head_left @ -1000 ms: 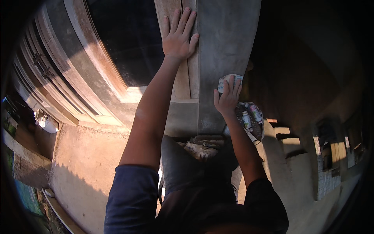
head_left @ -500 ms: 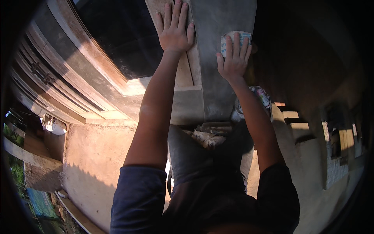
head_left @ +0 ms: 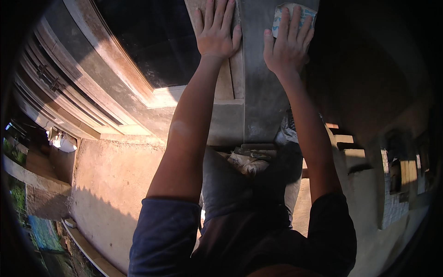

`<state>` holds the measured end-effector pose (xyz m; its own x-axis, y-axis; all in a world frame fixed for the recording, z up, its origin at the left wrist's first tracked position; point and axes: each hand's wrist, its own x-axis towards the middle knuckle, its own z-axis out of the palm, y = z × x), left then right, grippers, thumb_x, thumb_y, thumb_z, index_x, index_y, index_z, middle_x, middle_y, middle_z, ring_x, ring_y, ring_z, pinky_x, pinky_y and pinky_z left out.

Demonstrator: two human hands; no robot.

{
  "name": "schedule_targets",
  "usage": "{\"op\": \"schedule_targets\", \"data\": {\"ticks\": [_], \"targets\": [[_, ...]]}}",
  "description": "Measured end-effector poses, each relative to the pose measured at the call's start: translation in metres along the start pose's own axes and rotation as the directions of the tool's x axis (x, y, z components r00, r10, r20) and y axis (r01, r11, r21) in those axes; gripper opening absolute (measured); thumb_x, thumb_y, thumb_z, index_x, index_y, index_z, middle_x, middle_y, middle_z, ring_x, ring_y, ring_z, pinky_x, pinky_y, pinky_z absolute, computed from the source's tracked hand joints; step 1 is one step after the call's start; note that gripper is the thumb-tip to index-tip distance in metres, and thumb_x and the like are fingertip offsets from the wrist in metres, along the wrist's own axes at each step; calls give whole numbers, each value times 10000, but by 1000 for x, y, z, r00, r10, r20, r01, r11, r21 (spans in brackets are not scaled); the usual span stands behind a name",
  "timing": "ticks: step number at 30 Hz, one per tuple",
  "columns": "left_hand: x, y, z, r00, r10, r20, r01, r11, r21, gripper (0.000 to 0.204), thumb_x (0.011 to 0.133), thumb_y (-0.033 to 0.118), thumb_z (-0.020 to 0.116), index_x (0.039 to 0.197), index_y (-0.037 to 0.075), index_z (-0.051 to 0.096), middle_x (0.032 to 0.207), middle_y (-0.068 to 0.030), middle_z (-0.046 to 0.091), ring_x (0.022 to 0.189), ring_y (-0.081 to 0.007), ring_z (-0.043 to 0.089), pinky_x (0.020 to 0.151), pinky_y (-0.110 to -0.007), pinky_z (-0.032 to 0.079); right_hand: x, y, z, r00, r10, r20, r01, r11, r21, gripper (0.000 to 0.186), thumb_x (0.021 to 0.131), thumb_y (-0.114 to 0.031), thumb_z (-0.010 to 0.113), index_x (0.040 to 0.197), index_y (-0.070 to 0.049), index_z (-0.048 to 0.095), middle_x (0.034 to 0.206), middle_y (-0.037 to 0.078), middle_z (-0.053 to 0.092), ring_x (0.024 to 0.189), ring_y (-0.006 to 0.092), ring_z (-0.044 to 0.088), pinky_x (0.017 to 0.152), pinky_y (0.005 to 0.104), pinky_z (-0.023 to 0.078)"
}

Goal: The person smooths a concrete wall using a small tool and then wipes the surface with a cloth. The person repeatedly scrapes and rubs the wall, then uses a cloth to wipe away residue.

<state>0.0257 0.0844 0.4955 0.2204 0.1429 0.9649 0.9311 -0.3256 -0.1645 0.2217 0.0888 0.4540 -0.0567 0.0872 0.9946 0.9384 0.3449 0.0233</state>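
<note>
My right hand point(head_left: 287, 53) lies flat over a white and blue-printed sheet of sandpaper point(head_left: 305, 11), pressing it with outstretched fingers against a smooth grey column point(head_left: 260, 99). The underside of the sheet is hidden. To its left, my left hand point(head_left: 216, 40) rests on the pale wooden window frame point(head_left: 237, 76), fingers spread and nothing in them. Beside that hand is the dark window pane point(head_left: 147, 46).
Below the column, by my legs, lie crumpled bags point(head_left: 247, 162) and a plastic bag point(head_left: 288, 131). Shutters point(head_left: 60, 83) line the wall at left, above a sunlit floor point(head_left: 110, 175). Pale steps point(head_left: 344, 138) are at right, below a dark opening.
My right hand has slid the sandpaper up the column and slightly right. My left hand stays on the frame; both hands appear higher and a little further right in view.
</note>
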Motion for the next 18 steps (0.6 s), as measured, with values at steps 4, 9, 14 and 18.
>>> {"op": "schedule_targets", "data": {"ticks": [4,9,14,18], "targets": [[-4,-4,6,1000,17,-18,-17,1000,4,679,956,374,519,1580,118,439,1653,-92,399,1551,-336,316,1278,-559,160,-63,-6,-4,973,53,225,-40,997,-64,676,984,-428,561,1530,-40,471,1642,232,349,1465,559,317,1187,668,243],[-9,-12,15,998,19,-65,-22,999,-46,674,994,487,426,1616,227,406,1692,-18,349,1578,-287,269,1285,-548,130,-169,-33,-21,934,14,358,-13,1000,-4,688,1015,-420,505,1534,23,422,1634,306,307,1479,606,247,1177,708,206],[-13,-15,12,998,56,-33,-58,994,-92,777,970,623,402,1612,186,411,1687,-64,355,1578,-313,264,1278,-570,115,-91,-17,-15,972,56,227,-55,998,-10,675,1004,-399,529,1545,-8,431,1646,266,322,1484,572,275,1182,688,230],[-14,-15,13,992,100,-81,-107,990,-88,927,900,783,413,1604,179,426,1674,-92,373,1571,-334,275,1268,-592,117,-7,8,2,1000,-7,12,6,999,45,674,986,-400,563,1556,-60,445,1661,207,335,1491,539,297,1193,666,237]]}}
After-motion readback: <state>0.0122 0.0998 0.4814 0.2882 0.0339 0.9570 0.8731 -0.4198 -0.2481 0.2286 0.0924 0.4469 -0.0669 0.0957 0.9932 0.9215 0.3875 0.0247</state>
